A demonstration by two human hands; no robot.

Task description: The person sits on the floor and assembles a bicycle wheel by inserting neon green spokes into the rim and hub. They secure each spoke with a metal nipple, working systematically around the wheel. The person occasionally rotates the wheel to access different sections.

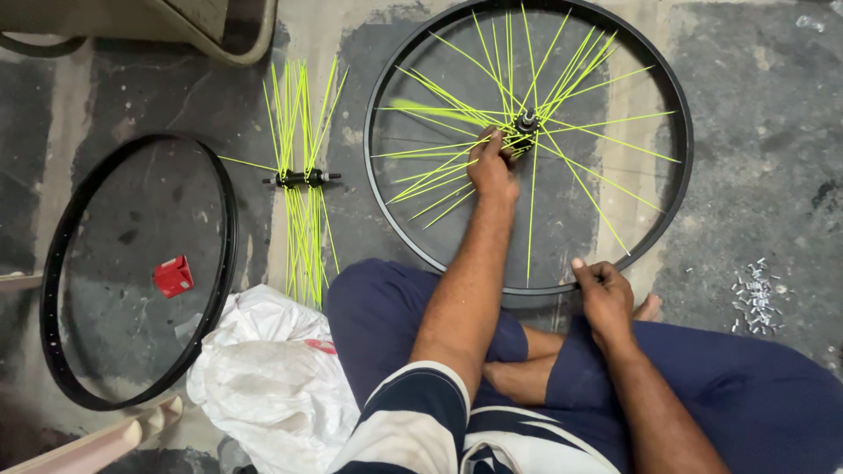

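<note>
Your left hand (pixel 492 167) pinches a thin, springy yellow spoke (pixel 439 175) near the hub (pixel 527 123), while your right hand (pixel 604 294) clamps the stiff, light black rim (pixel 676 175); keep gripping there.

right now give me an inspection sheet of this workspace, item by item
surface: grey, stained concrete floor; the person sits on it cross-legged.
job's things: black rim lying flat, neon yellow spokes fanning loosely from its hub.
clutter: second hub with spokes lying loose; bare black rim with a small red box inside it; crumpled white plastic bag; pile of small silver nipples.
hands: left hand on spokes beside the hub; right hand gripping the near edge of the rim.
cables: nothing seen.
surroundings: pale furniture edge at top left, pale wooden piece at bottom left.
</note>
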